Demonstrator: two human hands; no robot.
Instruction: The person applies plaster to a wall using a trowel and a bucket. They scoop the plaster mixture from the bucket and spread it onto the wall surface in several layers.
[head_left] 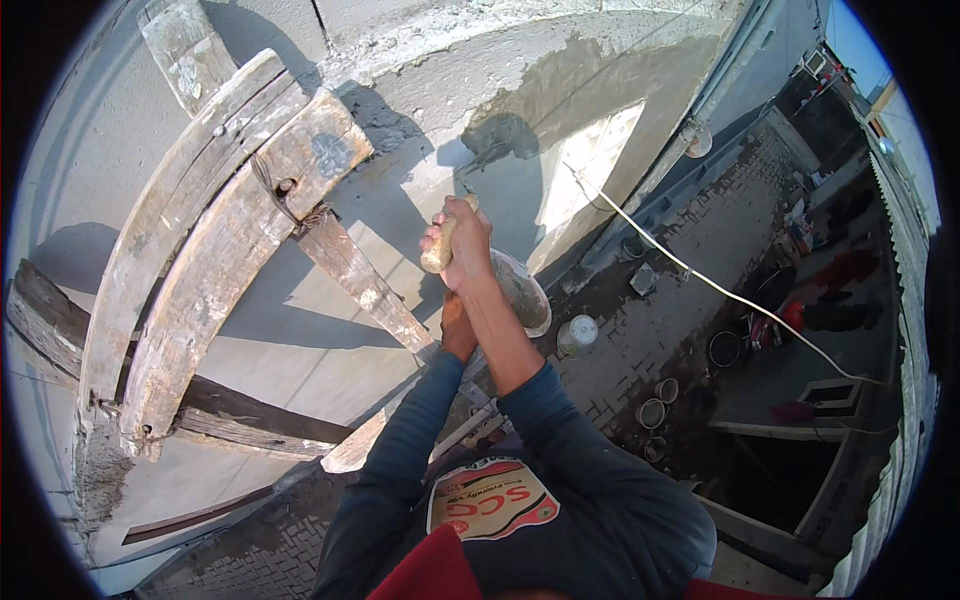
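The trowel [437, 257] lies inside the right hand [464, 240], near the centre of the frame; its long axis slants from the butt of the handle, lower left of the fist, up and rightward to a thin metal neck; the blade end points away from the body, toward the wall [430, 115] and its dark damp patch [640, 85] at upper right of centre; whether the blade touches the wall cannot be told, as it merges with shadow and mortar there.

The right hand is the nearer to the wall; its fingers are wrapped tightly round the handle, with no gap showing; the left hand [457, 325] sits lower, partly behind the right forearm; its fingers are hidden, so I cannot tell whether they grip anything; a grey container [522, 295] shows just right of the right wrist, its support unclear; the wooden frame [230, 240] fills the left of the frame, apart from both hands.
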